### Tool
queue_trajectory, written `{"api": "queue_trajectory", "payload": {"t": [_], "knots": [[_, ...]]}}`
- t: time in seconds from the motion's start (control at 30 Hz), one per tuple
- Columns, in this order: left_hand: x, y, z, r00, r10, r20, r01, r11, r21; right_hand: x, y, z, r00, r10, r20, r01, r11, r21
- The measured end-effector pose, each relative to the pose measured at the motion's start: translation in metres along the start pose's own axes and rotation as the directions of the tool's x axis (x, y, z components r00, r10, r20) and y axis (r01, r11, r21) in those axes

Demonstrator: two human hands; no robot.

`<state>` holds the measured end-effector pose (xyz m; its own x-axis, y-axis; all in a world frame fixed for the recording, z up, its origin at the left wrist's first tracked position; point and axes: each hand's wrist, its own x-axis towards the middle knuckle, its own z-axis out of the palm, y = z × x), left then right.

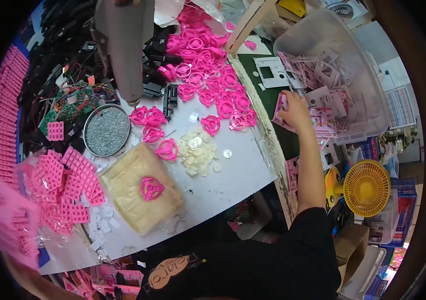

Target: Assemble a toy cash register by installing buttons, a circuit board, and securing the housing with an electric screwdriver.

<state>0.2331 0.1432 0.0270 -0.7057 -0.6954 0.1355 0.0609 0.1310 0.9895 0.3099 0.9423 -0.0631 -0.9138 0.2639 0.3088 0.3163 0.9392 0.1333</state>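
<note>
Probably at the pick-up step: right hand [297, 111] at the pink printed panel [280, 105], on the green board [267, 98] left of the translucent bin [300, 35]. Thumb and fingers touching panel; can't tell if clamped. Left hand out of view, so finger state unknown; only left forearm [33, 284] showing. Next move likely calls for a secure edge grip, then a lift clear of the white plate [280, 72] with square cutout. Panel flat, thin-looking. Elsewhere: glossy pink spoked rings [210, 124], pale discs [196, 156] heaped loosely, round tin of grey metal bits [107, 130], film-wrapped yellowish block [135, 202].
</note>
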Motion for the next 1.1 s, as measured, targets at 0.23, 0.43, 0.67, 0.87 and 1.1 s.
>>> {"api": "queue_trajectory", "payload": {"t": [0.23,0.43,0.67,0.87,1.1], "knots": [[-0.123,-0.040,0.019,0.707,-0.303,0.639,0.332,0.940,0.079,0.032,0.074,0.006,0.918,0.024,0.395,-0.065,0.994,0.092],[-0.177,-0.051,0.050,0.739,-0.248,0.626,0.260,0.963,0.075,0.037,0.000,-0.094,0.984,0.011,0.176,-0.097,0.868,0.487],[-0.238,-0.059,0.115,0.633,0.148,0.760,0.197,0.919,-0.343,-0.051,-0.254,-0.126,0.758,-0.464,0.459,-0.540,-0.050,0.840],[-0.237,-0.063,0.101,0.625,-0.046,0.780,0.261,0.953,-0.153,-0.066,-0.330,-0.107,0.910,-0.400,0.110,0.053,0.374,0.926],[-0.224,-0.059,0.103,0.726,-0.132,0.675,0.238,0.969,-0.067,-0.096,-0.347,-0.080,0.743,-0.579,0.337,-0.620,-0.406,0.671]]}}
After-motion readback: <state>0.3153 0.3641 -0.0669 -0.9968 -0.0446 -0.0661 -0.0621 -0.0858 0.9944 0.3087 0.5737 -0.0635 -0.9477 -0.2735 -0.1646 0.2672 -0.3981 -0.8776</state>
